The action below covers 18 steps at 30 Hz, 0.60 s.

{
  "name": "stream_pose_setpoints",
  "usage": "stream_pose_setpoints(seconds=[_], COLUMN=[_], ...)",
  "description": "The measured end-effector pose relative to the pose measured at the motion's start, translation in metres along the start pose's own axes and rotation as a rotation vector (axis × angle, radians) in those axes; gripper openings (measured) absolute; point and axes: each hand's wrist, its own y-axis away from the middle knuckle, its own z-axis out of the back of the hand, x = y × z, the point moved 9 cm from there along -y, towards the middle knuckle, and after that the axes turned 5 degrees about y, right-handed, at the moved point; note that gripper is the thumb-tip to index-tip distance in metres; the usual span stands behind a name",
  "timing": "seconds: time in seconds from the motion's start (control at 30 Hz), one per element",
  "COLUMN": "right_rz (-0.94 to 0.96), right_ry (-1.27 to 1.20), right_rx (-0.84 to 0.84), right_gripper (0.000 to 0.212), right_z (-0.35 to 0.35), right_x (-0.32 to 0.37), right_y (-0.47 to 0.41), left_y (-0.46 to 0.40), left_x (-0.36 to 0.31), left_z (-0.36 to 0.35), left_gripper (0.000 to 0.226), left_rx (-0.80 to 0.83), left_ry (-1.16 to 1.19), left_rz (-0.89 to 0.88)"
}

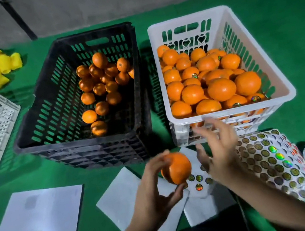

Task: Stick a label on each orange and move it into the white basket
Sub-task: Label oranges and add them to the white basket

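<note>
A label may be placed badly or dropped, since the right hand [219,156] is blurred and spread, holding nothing discernible. The orange [176,168] is pinched between the left hand's [156,186] thumb and fingers, above the sheets, just before the white basket [232,110].

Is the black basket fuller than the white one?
No, the black basket holds only a scattering of oranges, while the white basket is heaped with them nearly to its rim.
</note>
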Motion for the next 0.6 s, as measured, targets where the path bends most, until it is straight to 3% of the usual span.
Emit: stream_pose_setpoints(seconds=[0.1,0.2,0.27,0.43,0.6], right_rz=[-0.162,-0.317,-0.338,-0.296,-0.278], right_ry=[0.07,0.093,0.159,0.294,0.344], right_rx=[0.316,0.575,0.686,0.756,0.773], right_gripper=[0.064,0.059,0.058,0.055,0.034], right_z=[-0.025,-0.051,-0.063,-0.075,-0.08], right_x=[-0.035,-0.067,-0.078,-0.088,-0.095], right_y=[0.077,0.119,0.127,0.121,0.114], left_y=[0.016,0.02,0.019,0.015,0.019], left_x=[0.045,0.084,0.101,0.121,0.127], left_z=[-0.045,-0.083,-0.102,-0.115,-0.115], left_gripper=[0.07,0.083,0.078,0.074,0.074], left_rx=[0.151,0.293,0.42,0.516,0.575], left_ry=[0.124,0.121,0.037,0.055,0.024], left_rz=[0.25,0.44,0.477,0.601,0.64])
